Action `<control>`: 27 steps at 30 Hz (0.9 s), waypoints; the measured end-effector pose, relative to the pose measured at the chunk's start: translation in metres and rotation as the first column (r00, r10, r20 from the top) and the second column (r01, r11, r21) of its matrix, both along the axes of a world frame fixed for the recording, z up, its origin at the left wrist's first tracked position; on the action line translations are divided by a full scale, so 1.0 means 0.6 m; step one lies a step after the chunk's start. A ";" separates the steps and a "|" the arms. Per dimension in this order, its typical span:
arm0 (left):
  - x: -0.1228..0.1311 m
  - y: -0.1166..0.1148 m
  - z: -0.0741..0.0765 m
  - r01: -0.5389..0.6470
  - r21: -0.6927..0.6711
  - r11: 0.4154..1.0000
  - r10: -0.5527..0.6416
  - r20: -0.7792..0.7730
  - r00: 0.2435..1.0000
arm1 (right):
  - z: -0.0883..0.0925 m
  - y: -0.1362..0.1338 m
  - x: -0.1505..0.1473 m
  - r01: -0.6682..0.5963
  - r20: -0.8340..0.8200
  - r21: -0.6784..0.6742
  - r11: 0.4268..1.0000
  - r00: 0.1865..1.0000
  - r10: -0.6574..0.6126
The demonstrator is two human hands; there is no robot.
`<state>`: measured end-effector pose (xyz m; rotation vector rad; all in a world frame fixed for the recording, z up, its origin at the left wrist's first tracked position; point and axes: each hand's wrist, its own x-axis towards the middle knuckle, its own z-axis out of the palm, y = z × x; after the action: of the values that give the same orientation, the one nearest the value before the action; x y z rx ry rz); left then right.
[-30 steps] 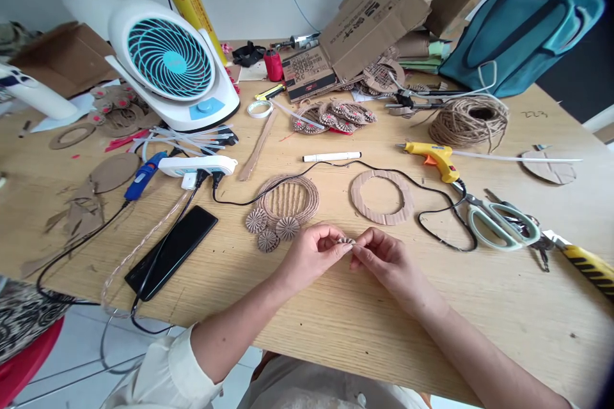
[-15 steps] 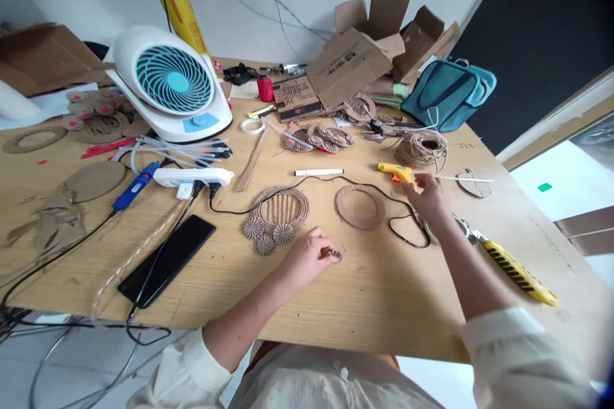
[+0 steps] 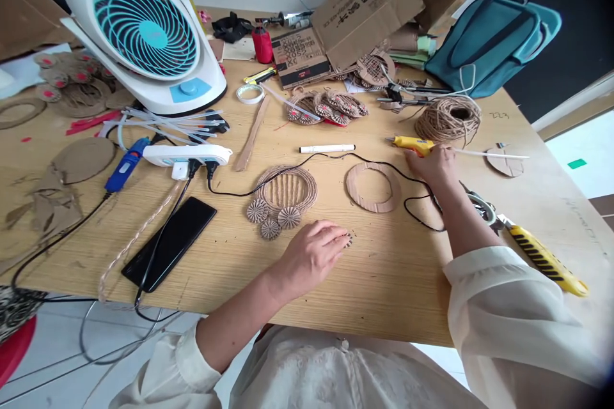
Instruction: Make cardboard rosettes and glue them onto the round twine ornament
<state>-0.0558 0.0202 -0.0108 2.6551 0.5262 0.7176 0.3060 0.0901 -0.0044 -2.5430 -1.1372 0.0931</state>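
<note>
My left hand (image 3: 314, 252) is over the front middle of the table, fingers closed on a small corrugated disc (image 3: 349, 240) whose edge shows past the fingertips. My right hand (image 3: 435, 167) is wrapped round the yellow glue gun (image 3: 413, 144) at the right; a white glue stick (image 3: 499, 154) points right from behind it. Left of my left hand lies a woven cardboard ring (image 3: 311, 190) with three pleated discs (image 3: 271, 229) at its lower edge. Between my hands is a flat cardboard ring (image 3: 352, 187).
A black cable (image 3: 244, 194) runs from the power strip (image 3: 187, 154) to the right. A phone (image 3: 170, 243) lies front left, a yellow cutter (image 3: 547, 260) front right. Behind stand a fan (image 3: 144, 32), a twine roll (image 3: 448, 121), a white marker (image 3: 327, 148) and a teal bag (image 3: 489, 45).
The view has moved closer to the table. My left hand has lowered and flattened, with the disc now at table level. My right hand has closed further over the glue gun.
</note>
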 end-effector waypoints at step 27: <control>-0.005 -0.036 -0.004 -0.040 0.213 0.976 0.082 -0.191 0.978 | 0.036 -0.251 -0.126 -0.788 0.682 0.231 0.571 0.550 0.483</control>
<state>-0.0589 -0.0017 -0.0131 2.9387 0.6185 0.5541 0.2303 -0.0605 0.0169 -1.5268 -1.9935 -0.7304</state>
